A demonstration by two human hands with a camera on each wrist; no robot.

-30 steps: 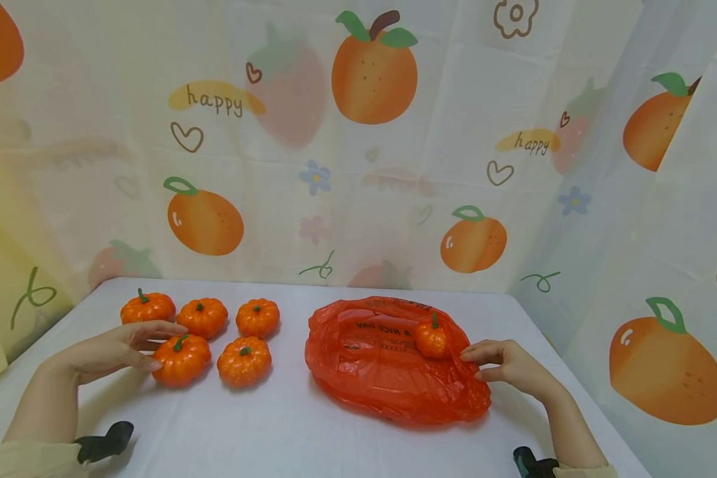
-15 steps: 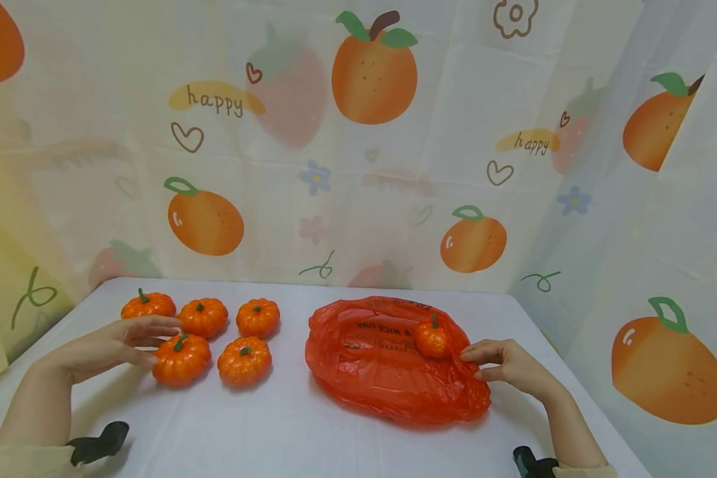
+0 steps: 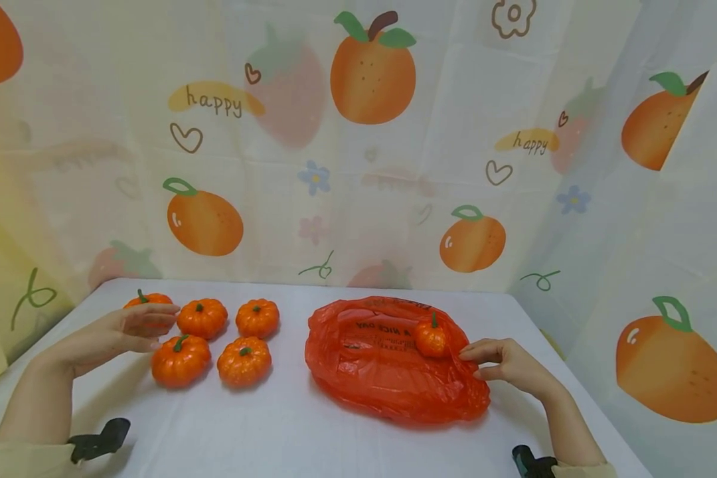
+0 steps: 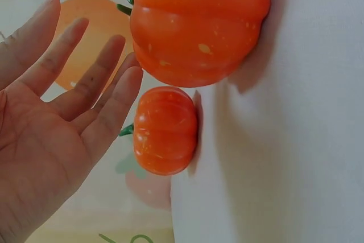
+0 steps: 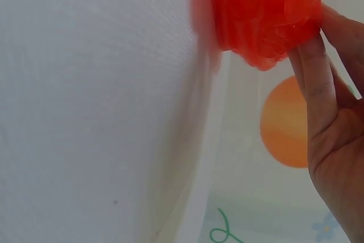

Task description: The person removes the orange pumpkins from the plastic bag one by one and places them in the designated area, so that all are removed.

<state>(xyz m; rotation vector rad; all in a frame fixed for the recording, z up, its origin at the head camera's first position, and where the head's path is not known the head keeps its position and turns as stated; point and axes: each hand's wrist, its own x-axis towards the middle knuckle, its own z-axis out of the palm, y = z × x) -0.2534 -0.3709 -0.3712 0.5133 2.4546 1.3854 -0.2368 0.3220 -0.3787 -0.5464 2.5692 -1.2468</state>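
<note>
Several small orange pumpkins with green stems stand in two loose rows on the left. My left hand (image 3: 116,334) hovers just above and behind the front-left pumpkin (image 3: 181,362), fingers loosely spread, holding nothing. It partly covers the back-left pumpkin (image 3: 149,298); this smaller-looking pumpkin (image 4: 165,131) shows whole in the left wrist view. On the right lies a thin red plastic bag (image 3: 373,392), with one pumpkin (image 3: 433,338) on or in its right side. My right hand (image 3: 510,365) pinches the bag's right edge between thumb and fingers.
Other pumpkins stand close by: a back-middle one (image 3: 202,318), a back-right one (image 3: 258,318) and a front-right one (image 3: 244,362). A white cloth covers the table (image 3: 233,431). Behind it hangs a fruit-printed curtain (image 3: 346,226).
My left hand has lifted off the front-left pumpkin, moving slightly up and left, and now hides more of the back-left pumpkin. The right hand and the bag stay put.
</note>
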